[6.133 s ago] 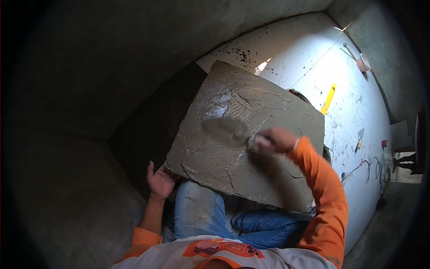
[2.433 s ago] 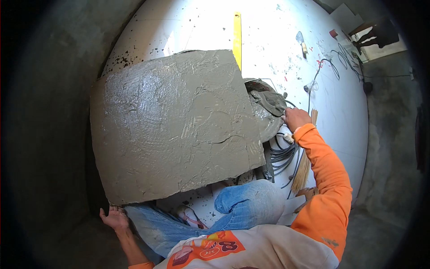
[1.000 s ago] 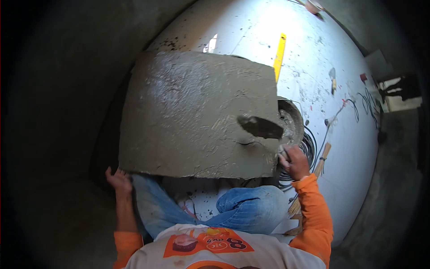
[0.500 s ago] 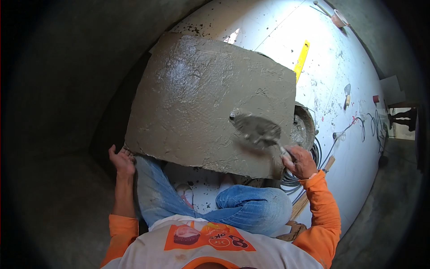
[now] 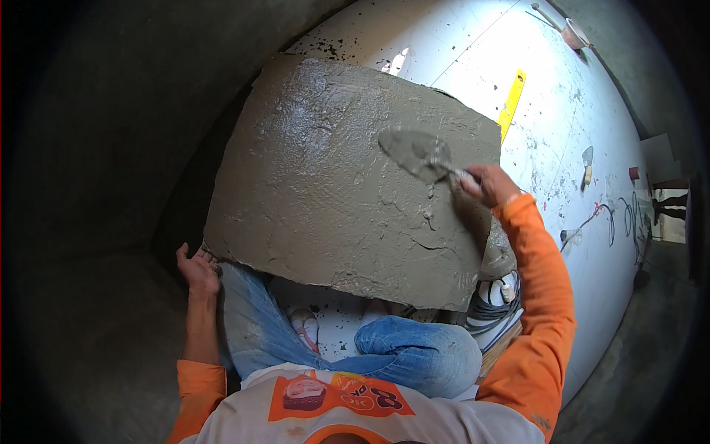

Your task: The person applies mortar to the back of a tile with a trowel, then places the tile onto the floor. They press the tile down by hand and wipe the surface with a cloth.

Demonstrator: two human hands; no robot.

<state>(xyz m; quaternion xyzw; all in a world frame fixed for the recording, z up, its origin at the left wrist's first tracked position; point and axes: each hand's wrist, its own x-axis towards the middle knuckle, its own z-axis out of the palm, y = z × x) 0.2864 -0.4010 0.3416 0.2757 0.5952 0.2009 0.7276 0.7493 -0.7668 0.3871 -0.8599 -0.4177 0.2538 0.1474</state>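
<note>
A large rectangular slab (image 5: 318, 185), its upper face coated with wet grey mortar, lies tilted above my legs. My left hand (image 5: 200, 271) is at its near left corner, palm up, with fingertips under the edge and the thumb apart. What is beneath the coating is hidden. My right hand (image 5: 488, 185) is closed round the handle of a pointed trowel (image 5: 414, 153). The blade, smeared with mortar, is over the right upper part of the slab. Whether the blade touches the coating I cannot tell.
A bucket (image 5: 498, 255) of mortar is partly hidden behind my right arm, beside coiled cable (image 5: 488, 314). On the white floor lie a yellow level (image 5: 511, 106), a second small trowel (image 5: 587, 166) and loose cord (image 5: 611, 222). A pinkish container (image 5: 574, 35) stands far right. A dark wall (image 5: 81, 185) rises at left.
My right hand has carried the trowel up and away from me, from the slab's lower right to its upper right. My left hand stays at the corner.
</note>
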